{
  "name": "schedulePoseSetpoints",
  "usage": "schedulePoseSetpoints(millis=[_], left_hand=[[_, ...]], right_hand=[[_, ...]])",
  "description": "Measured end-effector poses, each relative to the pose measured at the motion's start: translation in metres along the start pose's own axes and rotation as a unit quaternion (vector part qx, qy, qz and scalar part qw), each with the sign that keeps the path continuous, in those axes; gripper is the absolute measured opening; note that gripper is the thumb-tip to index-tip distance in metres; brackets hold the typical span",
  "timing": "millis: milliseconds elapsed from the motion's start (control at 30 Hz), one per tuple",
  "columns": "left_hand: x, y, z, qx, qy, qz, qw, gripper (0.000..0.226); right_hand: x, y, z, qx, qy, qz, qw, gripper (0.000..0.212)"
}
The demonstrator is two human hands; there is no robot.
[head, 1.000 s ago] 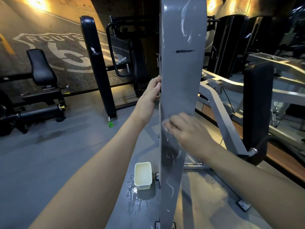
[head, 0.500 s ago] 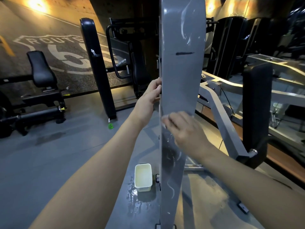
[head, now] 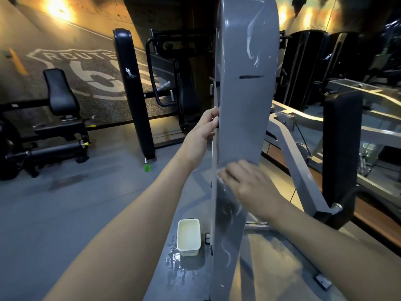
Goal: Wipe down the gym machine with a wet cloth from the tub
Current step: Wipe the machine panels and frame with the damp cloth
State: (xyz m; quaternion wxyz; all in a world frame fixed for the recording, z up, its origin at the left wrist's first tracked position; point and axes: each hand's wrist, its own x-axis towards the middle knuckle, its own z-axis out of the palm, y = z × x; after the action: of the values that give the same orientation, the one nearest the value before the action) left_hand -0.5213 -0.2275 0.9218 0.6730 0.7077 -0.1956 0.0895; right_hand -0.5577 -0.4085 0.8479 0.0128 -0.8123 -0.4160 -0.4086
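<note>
The gym machine's tall grey upright panel point(head: 243, 118) stands right in front of me, streaked with wet smears near the top and bottom. My left hand point(head: 200, 135) grips its left edge at mid height, fingers curled round the rim. My right hand point(head: 247, 183), blurred, presses a pale wet cloth point(head: 221, 177) flat against the panel's face; only a sliver of cloth shows past the fingertips. The cream tub point(head: 188, 234) sits on the floor at the foot of the panel, to its left.
Spilled water point(head: 175, 263) pools beside the tub. A black padded upright point(head: 340, 153) and grey frame arm point(head: 297, 161) stand to the right. A black pad post point(head: 134, 98), a small green object point(head: 147, 168) and a seat machine point(head: 58, 118) stand on the left.
My right hand edged up the panel with the cloth, then slid back down a little. My left hand has kept its grip on the panel's edge.
</note>
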Motion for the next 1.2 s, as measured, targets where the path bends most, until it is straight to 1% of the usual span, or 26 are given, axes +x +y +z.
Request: schedulePoseSetpoints(millis=[67, 100, 167, 200, 233, 267, 333, 367, 467, 533, 600, 700, 800, 867, 933, 967, 1033, 1100, 1200], left_hand=[[0.0, -0.002, 0.002, -0.003, 0.003, -0.008, 1.0, 0.036], [0.0, -0.003, 0.003, -0.004, 0.004, -0.01, 1.0, 0.036], [-0.001, -0.004, 0.003, -0.006, -0.002, -0.012, 1.0, 0.036], [-0.001, -0.005, 0.003, -0.007, -0.004, -0.011, 1.0, 0.037], [-0.001, -0.005, 0.002, -0.007, -0.007, -0.008, 1.0, 0.038], [-0.001, -0.004, 0.002, -0.005, -0.008, -0.004, 1.0, 0.04], [-0.001, -0.002, 0.002, 0.0, -0.004, -0.004, 1.0, 0.042], [-0.002, -0.002, 0.003, -0.002, -0.003, -0.004, 1.0, 0.04], [-0.003, -0.002, 0.003, -0.004, -0.005, 0.004, 1.0, 0.036], [-0.001, -0.002, 0.001, -0.005, -0.012, 0.011, 1.0, 0.036], [-0.001, -0.003, 0.0, 0.0, -0.016, 0.012, 1.0, 0.037], [0.0, -0.004, 0.001, 0.0, -0.015, 0.019, 1.0, 0.037], [0.0, -0.005, 0.002, -0.006, -0.014, 0.028, 0.999, 0.036], [0.0, -0.005, 0.002, -0.01, -0.015, 0.027, 0.999, 0.036], [0.0, -0.006, 0.003, -0.007, -0.007, 0.025, 1.0, 0.036], [0.0, -0.006, 0.004, -0.007, -0.003, 0.024, 1.0, 0.035], [0.0, -0.006, 0.003, -0.012, -0.002, 0.028, 1.0, 0.035], [0.0, -0.003, 0.001, -0.007, -0.005, 0.038, 0.999, 0.036], [-0.001, -0.001, 0.0, -0.003, -0.002, 0.033, 0.999, 0.038]], right_hand=[[0.015, 0.004, -0.007, 0.007, 0.041, 0.054, 0.998, 0.028], [0.014, 0.002, -0.007, 0.011, 0.039, 0.062, 0.997, 0.027], [-0.005, -0.002, -0.002, 0.009, 0.003, 0.025, 1.0, 0.024], [-0.015, 0.0, -0.002, 0.013, -0.019, 0.009, 1.0, 0.027], [-0.021, 0.004, -0.005, 0.016, -0.031, 0.009, 0.999, 0.035], [-0.021, 0.007, -0.005, 0.017, -0.029, 0.029, 0.999, 0.039], [-0.008, 0.005, -0.002, 0.016, -0.005, 0.075, 0.997, 0.037], [0.001, -0.002, -0.001, 0.014, 0.003, 0.084, 0.996, 0.035], [0.011, -0.013, 0.002, 0.012, 0.009, 0.06, 0.998, 0.032], [0.003, 0.001, -0.004, 0.011, 0.003, 0.038, 0.999, 0.037], [-0.002, 0.011, -0.009, 0.005, 0.006, 0.048, 0.999, 0.041], [0.011, 0.001, -0.004, 0.007, 0.016, 0.064, 0.998, 0.035], [0.006, 0.005, -0.007, 0.013, 0.017, 0.049, 0.999, 0.039], [-0.001, 0.014, -0.01, 0.003, 0.011, 0.061, 0.998, 0.03], [0.005, 0.008, -0.008, 0.008, 0.019, 0.081, 0.997, 0.025], [0.011, 0.002, -0.005, 0.008, 0.025, 0.08, 0.996, 0.028], [0.014, -0.003, -0.006, 0.012, 0.023, 0.064, 0.998, 0.041], [0.005, 0.007, -0.01, 0.004, 0.013, 0.05, 0.999, 0.033], [0.003, 0.008, -0.013, 0.006, -0.003, 0.083, 0.997, 0.031]])
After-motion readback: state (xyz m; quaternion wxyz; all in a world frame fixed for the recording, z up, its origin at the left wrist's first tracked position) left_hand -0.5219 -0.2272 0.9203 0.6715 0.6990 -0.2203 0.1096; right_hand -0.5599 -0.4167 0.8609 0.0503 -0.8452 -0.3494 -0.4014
